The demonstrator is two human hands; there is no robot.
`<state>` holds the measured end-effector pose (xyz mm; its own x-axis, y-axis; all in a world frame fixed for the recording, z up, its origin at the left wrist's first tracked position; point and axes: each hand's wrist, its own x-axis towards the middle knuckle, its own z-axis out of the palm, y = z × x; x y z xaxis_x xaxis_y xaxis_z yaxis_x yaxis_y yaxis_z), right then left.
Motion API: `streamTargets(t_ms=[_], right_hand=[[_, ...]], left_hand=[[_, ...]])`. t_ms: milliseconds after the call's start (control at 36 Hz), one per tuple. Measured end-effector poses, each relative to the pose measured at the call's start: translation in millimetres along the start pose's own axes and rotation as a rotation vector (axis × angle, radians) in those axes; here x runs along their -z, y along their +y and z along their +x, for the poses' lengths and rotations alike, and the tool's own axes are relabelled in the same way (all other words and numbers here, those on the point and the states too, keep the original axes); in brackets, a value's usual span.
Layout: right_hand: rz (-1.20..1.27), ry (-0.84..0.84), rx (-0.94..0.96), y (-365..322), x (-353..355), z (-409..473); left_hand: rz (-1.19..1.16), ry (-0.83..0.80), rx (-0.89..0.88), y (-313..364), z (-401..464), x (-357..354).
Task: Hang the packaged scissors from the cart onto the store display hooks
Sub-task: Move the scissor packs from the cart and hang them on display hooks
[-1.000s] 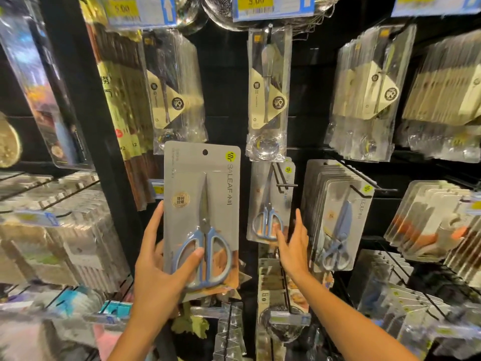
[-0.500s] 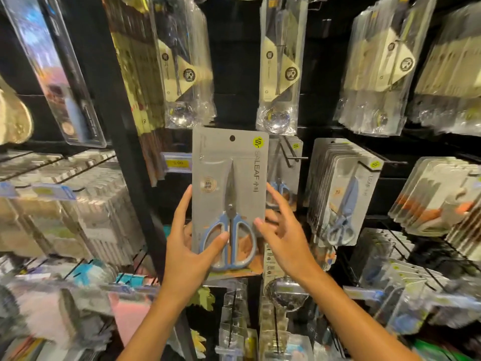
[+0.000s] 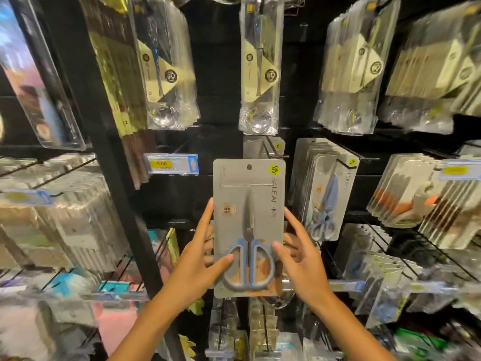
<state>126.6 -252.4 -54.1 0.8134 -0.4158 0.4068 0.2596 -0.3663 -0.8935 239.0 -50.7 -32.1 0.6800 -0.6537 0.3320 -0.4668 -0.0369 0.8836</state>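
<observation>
We've got the packaged scissors (image 3: 248,227) upright in front of the display, our left hand (image 3: 197,261) and right hand (image 3: 299,259) each clamping a side edge, thumbs pressed on the front over the blue handles. The card's hang hole (image 3: 249,167) sits just below the display hook (image 3: 273,149), so a tilt or a misjudged lift could catch the card on the prong and bend it, or knock the few packs already hanging there. Next door, the neighbouring hook's stack of scissors packs (image 3: 322,188) looks full.
</observation>
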Motion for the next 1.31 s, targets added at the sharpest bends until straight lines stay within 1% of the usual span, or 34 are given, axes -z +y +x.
streamTargets(t_ms=[278, 389, 611, 750, 861, 972, 1056, 1194, 1306], right_hand=[[-0.06, 0.091, -0.079, 14, 22, 3], [-0.067, 0.096, -0.074, 14, 28, 8], [-0.084, 0.103, -0.042, 20, 31, 13], [-0.114, 0.071, -0.036, 31, 32, 18], [-0.09, 0.042, -0.043, 34, 30, 20], [-0.102, -0.067, -0.037, 34, 26, 26], [-0.117, -0.108, -0.031, 42, 23, 36], [-0.197, -0.091, -0.009, 56, 19, 61], [-0.2, -0.057, -0.022, 66, 19, 85]], left_hand=[[0.072, -0.081, 0.004, 6, 27, -29], [0.094, -0.087, 0.029, 7, 40, -33], [0.066, -0.1, 0.091, -1, 48, -38], [0.05, -0.092, 0.102, -8, 51, -38], [0.095, -0.063, 0.118, -10, 57, -37], [0.117, -0.035, 0.12, -10, 66, -41], [0.093, -0.054, 0.102, -7, 72, -46], [0.107, -0.104, 0.036, -17, 90, -54], [0.054, -0.116, 0.05, -28, 113, -61]])
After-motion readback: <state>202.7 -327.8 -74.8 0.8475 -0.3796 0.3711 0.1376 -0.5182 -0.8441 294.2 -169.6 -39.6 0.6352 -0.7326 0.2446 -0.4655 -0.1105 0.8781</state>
